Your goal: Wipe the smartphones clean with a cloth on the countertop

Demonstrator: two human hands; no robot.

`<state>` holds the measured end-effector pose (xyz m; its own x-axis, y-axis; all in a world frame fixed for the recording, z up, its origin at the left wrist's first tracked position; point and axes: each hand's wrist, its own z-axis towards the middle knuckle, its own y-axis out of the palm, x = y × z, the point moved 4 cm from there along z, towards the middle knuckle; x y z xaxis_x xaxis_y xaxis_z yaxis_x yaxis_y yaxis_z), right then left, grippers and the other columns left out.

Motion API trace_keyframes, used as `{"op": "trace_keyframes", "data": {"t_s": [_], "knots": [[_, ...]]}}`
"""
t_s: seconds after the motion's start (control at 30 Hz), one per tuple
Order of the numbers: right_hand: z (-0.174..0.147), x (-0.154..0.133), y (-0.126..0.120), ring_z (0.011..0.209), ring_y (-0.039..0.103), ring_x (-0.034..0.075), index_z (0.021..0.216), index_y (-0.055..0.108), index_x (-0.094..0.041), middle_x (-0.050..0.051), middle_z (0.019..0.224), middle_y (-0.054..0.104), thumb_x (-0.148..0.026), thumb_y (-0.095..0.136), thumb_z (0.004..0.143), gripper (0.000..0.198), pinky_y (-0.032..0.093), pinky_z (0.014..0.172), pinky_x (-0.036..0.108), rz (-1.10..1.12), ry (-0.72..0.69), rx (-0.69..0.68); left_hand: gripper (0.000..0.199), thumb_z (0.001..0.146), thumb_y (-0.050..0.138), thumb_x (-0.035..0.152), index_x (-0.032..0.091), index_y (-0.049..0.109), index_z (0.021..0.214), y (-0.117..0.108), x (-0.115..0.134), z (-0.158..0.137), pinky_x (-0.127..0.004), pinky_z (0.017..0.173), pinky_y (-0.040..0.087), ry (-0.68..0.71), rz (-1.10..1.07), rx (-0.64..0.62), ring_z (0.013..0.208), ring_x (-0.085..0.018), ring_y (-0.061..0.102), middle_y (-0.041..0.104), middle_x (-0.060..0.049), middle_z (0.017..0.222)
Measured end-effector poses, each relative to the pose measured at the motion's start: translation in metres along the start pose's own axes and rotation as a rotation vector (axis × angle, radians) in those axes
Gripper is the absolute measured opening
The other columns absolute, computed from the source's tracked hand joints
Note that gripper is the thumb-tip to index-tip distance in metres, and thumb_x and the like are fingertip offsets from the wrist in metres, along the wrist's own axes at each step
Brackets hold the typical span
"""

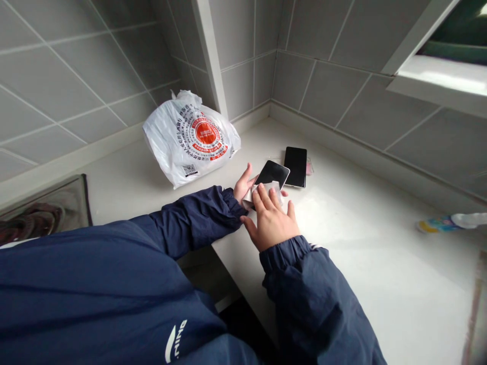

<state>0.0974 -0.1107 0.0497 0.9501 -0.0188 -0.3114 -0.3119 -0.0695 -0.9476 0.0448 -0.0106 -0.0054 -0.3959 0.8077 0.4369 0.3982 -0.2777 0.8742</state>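
A smartphone (pixel 272 173) with a dark screen and light edge rests in my left hand (pixel 243 185), whose thumb points up along its left side. Over the phone's near part lies a small pale cloth (pixel 249 199) with zigzag edges. My right hand (pixel 273 219) presses flat on that cloth, fingers stretched out and thumb spread to the left. Just beyond, to the right, a second black phone (pixel 296 166) lies on the counter. Something small and pink (pixel 309 166) peeks out beside it; its kind cannot be made out.
A white plastic bag (pixel 167 137) with red and black print stands at the back left of the white counter (pixel 353 243). At the far left is a stove (pixel 49 208). A bottle (pixel 443 223) with a blue and yellow label lies at the right. Grey tiled walls meet behind.
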Motion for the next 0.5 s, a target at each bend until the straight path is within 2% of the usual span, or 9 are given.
{"op": "trace_keyframes", "data": {"t_s": [0.13, 0.27, 0.43, 0.5], "knots": [[0.006, 0.017, -0.004, 0.157, 0.023, 0.034, 0.161, 0.029, -0.020, 0.010, 0.170, 0.021, -0.049, 0.052, 0.097, 0.074, 0.024, 0.118, 0.072, -0.020, 0.094, 0.124, 0.078, 0.104, 0.013, 0.061, 0.010, 0.050, 0.150, 0.003, -0.003, 0.006, -0.041, 0.113, 0.040, 0.066, -0.034, 0.007, 0.119, -0.027, 0.068, 0.070, -0.018, 0.128], [0.009, 0.020, -0.005, 0.158, 0.016, 0.037, 0.162, 0.026, -0.014, 0.012, 0.171, 0.016, -0.051, 0.050, 0.097, 0.078, 0.023, 0.120, 0.070, -0.029, 0.121, 0.213, 0.079, 0.104, 0.009, 0.061, 0.011, 0.046, 0.153, 0.009, -0.009, 0.005, -0.043, 0.118, 0.034, 0.042, -0.048, -0.032, 0.129, -0.027, 0.062, 0.068, -0.017, 0.133], [0.010, 0.008, 0.002, 0.159, 0.012, 0.032, 0.162, 0.028, -0.016, 0.008, 0.171, 0.015, -0.049, 0.049, 0.097, 0.076, 0.021, 0.123, 0.065, -0.058, 0.015, 0.152, 0.088, 0.098, 0.014, 0.074, 0.013, 0.050, 0.150, 0.008, -0.017, -0.003, -0.045, 0.118, 0.035, -0.085, -0.056, -0.075, 0.131, -0.029, 0.060, 0.068, -0.017, 0.132], [0.011, 0.010, 0.002, 0.159, 0.012, 0.031, 0.162, 0.027, -0.018, 0.008, 0.171, 0.016, -0.049, 0.049, 0.097, 0.075, 0.020, 0.123, 0.065, -0.064, 0.002, 0.146, 0.086, 0.099, 0.016, 0.073, 0.014, 0.051, 0.150, 0.003, -0.017, -0.001, -0.044, 0.118, 0.034, -0.064, -0.056, -0.071, 0.133, -0.028, 0.059, 0.067, -0.017, 0.134]]}}
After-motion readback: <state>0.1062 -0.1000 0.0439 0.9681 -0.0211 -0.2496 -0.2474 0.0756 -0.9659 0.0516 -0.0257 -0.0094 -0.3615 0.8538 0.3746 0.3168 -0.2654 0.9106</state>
